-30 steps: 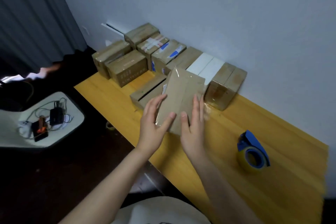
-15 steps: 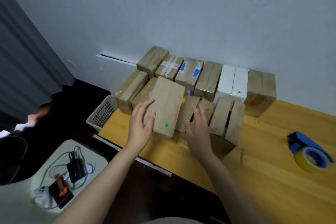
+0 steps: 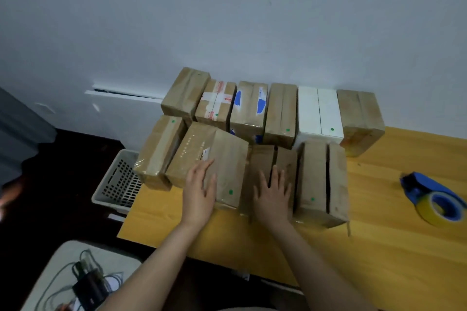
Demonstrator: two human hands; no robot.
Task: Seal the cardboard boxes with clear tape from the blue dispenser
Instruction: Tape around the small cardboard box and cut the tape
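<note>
Head cam: left hand (image 3: pixel 199 193) lay flat, fingers straight, on a taped box (image 3: pixel 227 166). Right hand (image 3: pixel 273 197), fingers spread, pressed the flaps of the unsealed box (image 3: pixel 262 164) just beside it. I'd squeeze that seam shut before taping. The blue dispenser (image 3: pixel 429 199) sat well off right on the tabletop (image 3: pixel 353 260). The gaping box (image 3: pixel 316 177) to the right hid its contents, and I couldn't see inside the white basket (image 3: pixel 118 179) at the left.

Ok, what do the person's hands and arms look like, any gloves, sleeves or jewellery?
Both are bare. The left hand and right hand wear no gloves, and no rings show. The left forearm and right forearm are uncovered down to the bottom edge of the view: no sleeve, watch or wristband is visible.
</note>
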